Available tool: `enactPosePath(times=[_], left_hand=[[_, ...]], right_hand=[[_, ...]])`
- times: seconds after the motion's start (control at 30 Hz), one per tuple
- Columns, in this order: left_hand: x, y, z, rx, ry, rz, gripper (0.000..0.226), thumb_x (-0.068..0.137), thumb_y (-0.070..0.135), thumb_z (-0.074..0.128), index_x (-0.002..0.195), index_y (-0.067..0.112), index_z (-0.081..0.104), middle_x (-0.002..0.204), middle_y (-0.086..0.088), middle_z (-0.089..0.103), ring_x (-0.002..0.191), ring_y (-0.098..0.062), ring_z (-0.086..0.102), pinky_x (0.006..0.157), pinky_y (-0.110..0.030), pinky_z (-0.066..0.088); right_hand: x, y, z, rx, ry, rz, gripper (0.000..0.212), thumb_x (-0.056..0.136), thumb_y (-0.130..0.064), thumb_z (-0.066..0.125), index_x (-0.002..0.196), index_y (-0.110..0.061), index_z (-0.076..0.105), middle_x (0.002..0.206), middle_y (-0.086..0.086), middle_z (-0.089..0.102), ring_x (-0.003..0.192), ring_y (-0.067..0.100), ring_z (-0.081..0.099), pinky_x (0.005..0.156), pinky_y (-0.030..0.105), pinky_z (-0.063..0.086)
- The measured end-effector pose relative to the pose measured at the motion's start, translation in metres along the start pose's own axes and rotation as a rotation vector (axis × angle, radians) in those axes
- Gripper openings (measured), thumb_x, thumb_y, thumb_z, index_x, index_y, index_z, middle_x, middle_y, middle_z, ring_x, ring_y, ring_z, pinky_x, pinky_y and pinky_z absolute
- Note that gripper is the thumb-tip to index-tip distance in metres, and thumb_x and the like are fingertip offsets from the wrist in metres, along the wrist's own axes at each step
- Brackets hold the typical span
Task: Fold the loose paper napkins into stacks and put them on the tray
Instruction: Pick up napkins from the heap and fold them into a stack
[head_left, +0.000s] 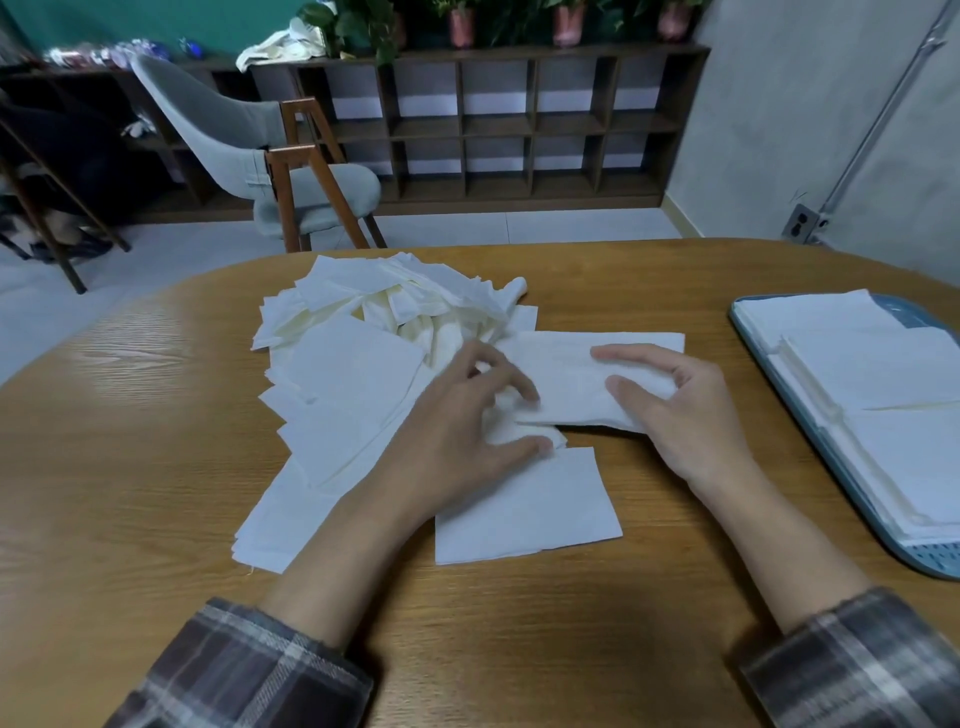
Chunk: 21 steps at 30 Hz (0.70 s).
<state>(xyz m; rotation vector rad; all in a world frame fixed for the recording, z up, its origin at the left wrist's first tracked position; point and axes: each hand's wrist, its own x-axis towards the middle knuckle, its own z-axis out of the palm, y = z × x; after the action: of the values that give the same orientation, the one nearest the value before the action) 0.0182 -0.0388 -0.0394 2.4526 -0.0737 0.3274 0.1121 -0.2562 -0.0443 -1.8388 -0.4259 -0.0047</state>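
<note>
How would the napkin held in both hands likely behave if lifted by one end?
Probably floppy: the napkin is thin paper, crumpled where the left hand grips it. Likely light, so it could slide on the smooth table. Its fold may open if the right hand releases.

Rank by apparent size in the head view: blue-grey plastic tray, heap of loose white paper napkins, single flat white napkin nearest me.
1. Heap of loose white paper napkins.
2. Blue-grey plastic tray, though the frame crops it.
3. Single flat white napkin.
</note>
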Motion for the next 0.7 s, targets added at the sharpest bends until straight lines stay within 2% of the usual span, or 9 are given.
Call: enactPosePath(times=[0.1, 0.23, 0.33, 0.4, 0.5, 0.6, 0.63, 0.7], left_hand=[[-0.001, -0.003, -0.001, 0.049, -0.188, 0.024, 0.029, 0.08, 0.048, 0.088, 0.101, 0.032, 0.075, 0.098, 0.015, 0.064, 0.092, -0.003, 0.06, 0.075, -0.019, 0.045], [-0.001, -0.002, 0.001, -0.047, -0.199, -0.011, 0.015, 0.083, 0.032, 0.089, 0.094, 0.026, 0.079, 0.085, 0.012, 0.068, 0.081, -0.008, 0.062, 0.068, -0.014, 0.043], [-0.002, -0.001, 0.001, -0.088, -0.21, 0.011, 0.008, 0.087, 0.026, 0.087, 0.089, 0.024, 0.079, 0.084, 0.01, 0.071, 0.082, -0.008, 0.064, 0.069, -0.014, 0.044], [-0.003, 0.003, -0.002, -0.164, -0.189, 0.021, 0.006, 0.089, 0.024, 0.084, 0.089, 0.021, 0.079, 0.087, 0.01, 0.074, 0.086, -0.007, 0.066, 0.074, -0.012, 0.046], [-0.004, 0.011, -0.008, -0.336, -0.126, -0.024, 0.005, 0.092, 0.024, 0.082, 0.091, 0.021, 0.077, 0.091, 0.011, 0.077, 0.092, -0.004, 0.071, 0.086, -0.021, 0.053], [-0.004, 0.015, -0.008, -0.436, -0.025, -0.038, 0.006, 0.09, 0.021, 0.083, 0.09, 0.021, 0.077, 0.091, 0.011, 0.077, 0.091, -0.006, 0.073, 0.085, -0.019, 0.052], [-0.003, 0.016, -0.008, -0.444, 0.008, -0.039, 0.007, 0.089, 0.021, 0.084, 0.091, 0.021, 0.078, 0.091, 0.01, 0.077, 0.092, -0.008, 0.073, 0.085, -0.02, 0.052], [-0.003, 0.015, -0.007, -0.452, 0.064, -0.041, 0.01, 0.087, 0.022, 0.086, 0.093, 0.022, 0.078, 0.092, 0.008, 0.077, 0.092, -0.011, 0.073, 0.084, -0.022, 0.054]], right_hand=[[0.0, 0.001, 0.0, -0.018, 0.013, -0.011, 0.032, 0.098, -0.003, 0.068, 0.109, -0.03, 0.081, 0.11, -0.036, 0.072, 0.115, -0.019, 0.058, 0.091, -0.004, 0.036], [-0.001, 0.001, 0.003, -0.018, -0.002, -0.016, 0.033, 0.098, -0.003, 0.068, 0.108, -0.03, 0.081, 0.111, -0.033, 0.073, 0.115, -0.018, 0.059, 0.091, -0.003, 0.036], [-0.001, 0.001, 0.003, -0.016, -0.012, -0.013, 0.031, 0.097, -0.003, 0.068, 0.109, -0.028, 0.081, 0.11, -0.032, 0.074, 0.114, -0.019, 0.059, 0.091, -0.004, 0.036], [-0.002, -0.001, 0.003, 0.014, -0.025, -0.016, 0.027, 0.098, -0.006, 0.069, 0.108, -0.027, 0.082, 0.11, -0.029, 0.075, 0.113, -0.018, 0.06, 0.09, -0.003, 0.037], [-0.003, -0.008, 0.002, 0.084, -0.073, -0.01, 0.014, 0.1, -0.025, 0.07, 0.107, -0.026, 0.082, 0.112, -0.023, 0.077, 0.113, -0.014, 0.062, 0.089, -0.001, 0.038], [-0.007, -0.013, 0.001, 0.177, -0.218, 0.017, 0.029, 0.1, -0.045, 0.064, 0.107, -0.024, 0.083, 0.116, -0.016, 0.078, 0.117, -0.005, 0.065, 0.097, 0.015, 0.042], [-0.009, -0.014, 0.002, 0.194, -0.265, 0.031, 0.031, 0.099, -0.045, 0.064, 0.107, -0.022, 0.083, 0.114, -0.011, 0.079, 0.113, 0.0, 0.068, 0.094, 0.018, 0.047], [-0.012, -0.015, 0.006, 0.209, -0.307, 0.048, 0.021, 0.099, -0.034, 0.071, 0.104, -0.017, 0.083, 0.105, -0.002, 0.081, 0.1, 0.011, 0.075, 0.083, 0.02, 0.053]])
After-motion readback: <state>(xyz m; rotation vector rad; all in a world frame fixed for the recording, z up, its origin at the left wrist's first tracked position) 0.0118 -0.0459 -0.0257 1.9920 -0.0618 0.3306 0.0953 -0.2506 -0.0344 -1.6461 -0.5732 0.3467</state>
